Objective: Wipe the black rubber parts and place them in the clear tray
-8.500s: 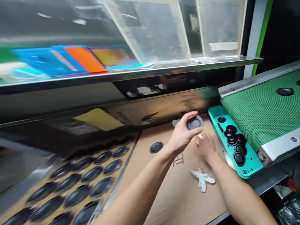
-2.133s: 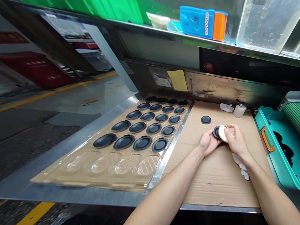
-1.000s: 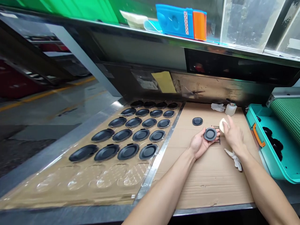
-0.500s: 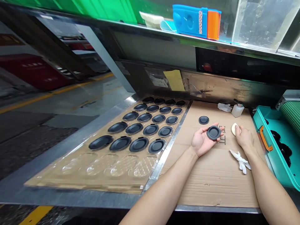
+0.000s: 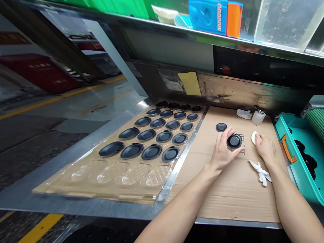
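Observation:
Between the thumb and fingers of my left hand [image 5: 222, 150] is a round black plastic cap [image 5: 234, 141], gripped by its edge above the cardboard. My right hand [image 5: 265, 145] pinches a cream-coloured oval pad [image 5: 254, 137], perhaps a sponge, to the right of the cap. A second black cap [image 5: 221, 127] lies on the cardboard just beyond my left hand. Below my right hand rests a knotted white cloth [image 5: 262, 173].
To the left, a clear blister tray [image 5: 88, 187] holds rows of black caps; its nearest row of pockets is unfilled. A teal bin [image 5: 280, 126] with black parts stands at right. A pump bottle [image 5: 258, 116] and crumpled tissue [image 5: 243, 113] sit behind. A shelf [image 5: 202, 35] overhangs.
My left hand has turned from palm up, with the cap lying on its fingers, to gripping the cap by its edge. The cap now shows a different face. My right hand keeps the pad.

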`<state>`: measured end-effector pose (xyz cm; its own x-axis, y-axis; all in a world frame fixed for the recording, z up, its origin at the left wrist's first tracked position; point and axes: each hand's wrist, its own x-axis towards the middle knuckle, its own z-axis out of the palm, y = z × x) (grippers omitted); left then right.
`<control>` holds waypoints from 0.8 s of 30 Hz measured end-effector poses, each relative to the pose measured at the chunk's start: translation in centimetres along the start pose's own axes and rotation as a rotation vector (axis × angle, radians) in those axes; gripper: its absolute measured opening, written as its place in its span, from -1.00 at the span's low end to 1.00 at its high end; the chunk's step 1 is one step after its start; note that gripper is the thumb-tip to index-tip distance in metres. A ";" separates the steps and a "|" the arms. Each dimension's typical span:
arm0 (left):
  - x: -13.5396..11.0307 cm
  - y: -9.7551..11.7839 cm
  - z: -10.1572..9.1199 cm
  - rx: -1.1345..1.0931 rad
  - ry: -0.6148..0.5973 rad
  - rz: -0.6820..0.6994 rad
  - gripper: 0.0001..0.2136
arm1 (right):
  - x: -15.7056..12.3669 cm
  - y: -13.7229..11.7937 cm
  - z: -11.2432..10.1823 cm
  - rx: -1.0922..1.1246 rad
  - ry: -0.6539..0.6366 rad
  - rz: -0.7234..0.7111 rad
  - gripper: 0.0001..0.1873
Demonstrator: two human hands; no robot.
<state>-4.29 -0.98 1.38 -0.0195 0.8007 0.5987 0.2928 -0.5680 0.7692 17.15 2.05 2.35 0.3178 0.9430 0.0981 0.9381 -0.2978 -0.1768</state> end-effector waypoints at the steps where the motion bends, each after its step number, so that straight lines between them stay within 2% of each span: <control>1: -0.1 0.1 0.0 0.047 -0.012 0.023 -0.12 | 0.0 0.0 0.0 0.001 0.000 0.001 -0.44; 3: -0.2 0.2 0.0 0.087 -0.041 0.031 -0.08 | 0.1 0.0 0.0 0.009 -0.001 0.004 -0.44; 6: -0.2 0.5 0.0 0.017 -0.050 -0.042 -0.08 | 0.1 0.1 0.0 0.026 -0.005 -0.003 -0.44; 13: 0.5 2.4 -0.5 -0.519 0.033 -0.398 -0.18 | 0.2 0.3 0.1 0.052 0.002 -0.009 -0.42; 15: 0.6 2.9 -0.7 -0.605 0.031 -0.477 -0.18 | 0.2 0.4 0.2 0.052 -0.003 -0.013 -0.40; 20: 0.6 2.7 -0.7 -0.597 0.022 -0.457 -0.20 | 0.0 0.2 0.0 0.051 -0.028 -0.018 -0.42; 22: 0.7 2.2 -0.4 -0.613 0.039 -0.470 -0.28 | -0.4 -0.1 -0.7 0.025 0.039 -0.046 -0.45; 24: 1.1 1.4 -0.2 -0.688 0.045 -0.592 -0.48 | -1.0 -0.5 -1.9 -0.021 0.173 -0.098 -0.47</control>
<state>-4.06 -0.93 3.18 -0.0268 0.9978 0.0605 -0.4118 -0.0662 0.9088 16.67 0.99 4.19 0.2419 0.9286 0.2814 0.9678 -0.2102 -0.1381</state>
